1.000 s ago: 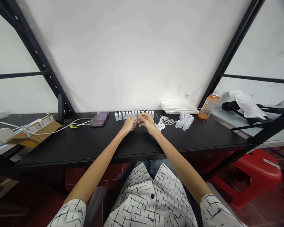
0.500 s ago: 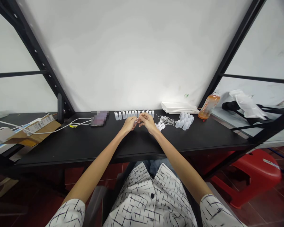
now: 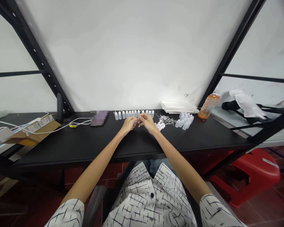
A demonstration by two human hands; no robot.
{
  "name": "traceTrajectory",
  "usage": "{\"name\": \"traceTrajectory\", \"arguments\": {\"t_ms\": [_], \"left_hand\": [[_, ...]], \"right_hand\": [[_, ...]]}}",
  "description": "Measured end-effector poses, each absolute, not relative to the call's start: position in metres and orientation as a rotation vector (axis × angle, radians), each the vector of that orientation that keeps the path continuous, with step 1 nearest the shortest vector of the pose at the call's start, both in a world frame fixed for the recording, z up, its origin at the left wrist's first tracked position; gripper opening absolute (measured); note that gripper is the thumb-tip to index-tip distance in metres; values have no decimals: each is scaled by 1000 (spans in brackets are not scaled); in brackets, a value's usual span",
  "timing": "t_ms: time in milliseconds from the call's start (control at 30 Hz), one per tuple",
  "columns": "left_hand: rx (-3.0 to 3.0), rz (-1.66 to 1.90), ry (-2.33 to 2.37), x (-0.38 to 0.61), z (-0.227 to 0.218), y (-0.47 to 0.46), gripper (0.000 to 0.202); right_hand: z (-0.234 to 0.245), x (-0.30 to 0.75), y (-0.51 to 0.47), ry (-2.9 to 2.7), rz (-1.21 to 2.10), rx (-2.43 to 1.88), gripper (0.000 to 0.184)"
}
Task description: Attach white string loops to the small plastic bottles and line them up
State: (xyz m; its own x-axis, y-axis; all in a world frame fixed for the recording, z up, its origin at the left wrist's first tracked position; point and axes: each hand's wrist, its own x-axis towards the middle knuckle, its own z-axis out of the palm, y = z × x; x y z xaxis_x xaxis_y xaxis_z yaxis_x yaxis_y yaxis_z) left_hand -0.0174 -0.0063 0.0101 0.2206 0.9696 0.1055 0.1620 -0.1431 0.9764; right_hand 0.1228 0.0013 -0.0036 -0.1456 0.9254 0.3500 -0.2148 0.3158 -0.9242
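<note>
My left hand [image 3: 129, 124] and my right hand [image 3: 146, 122] meet above the black table, fingertips nearly touching. Both are closed in a pinch. A small whitish piece shows between them, too small and covered to name. Just behind the hands stands a row of small translucent white bottles [image 3: 120, 115], with caps and loops of string on top; my fingers hide part of it. Right of my right hand lies a pile of small white caps [image 3: 160, 125]. Beside it are tangled white strings [image 3: 167, 119] and a cluster of bottles without visible caps [image 3: 185, 120].
A stack of white sheets or bags [image 3: 178, 107] lies by the wall. An orange drink bottle [image 3: 209, 105] leans at the right post. Leftward are a blurred-out phone-like object [image 3: 99, 119], a white cable [image 3: 79, 121] and an opened cardboard package [image 3: 35, 132]. A red stool [image 3: 257, 170] stands lower right.
Almost nothing differs. The fingers have shifted very slightly at the pinch, and the whole view has moved a touch.
</note>
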Motion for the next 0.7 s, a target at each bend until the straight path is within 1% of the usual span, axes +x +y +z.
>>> {"name": "traceTrajectory", "arguments": {"t_ms": [333,700], "left_hand": [[1628,1070,1190,-19,9,-8,22],[1702,1042,1258,-20,8,-8,21]], "right_hand": [[-5,122,3,-1409,1102,-760,29],[-8,128,5,-1466,1127,-767,28]]}}
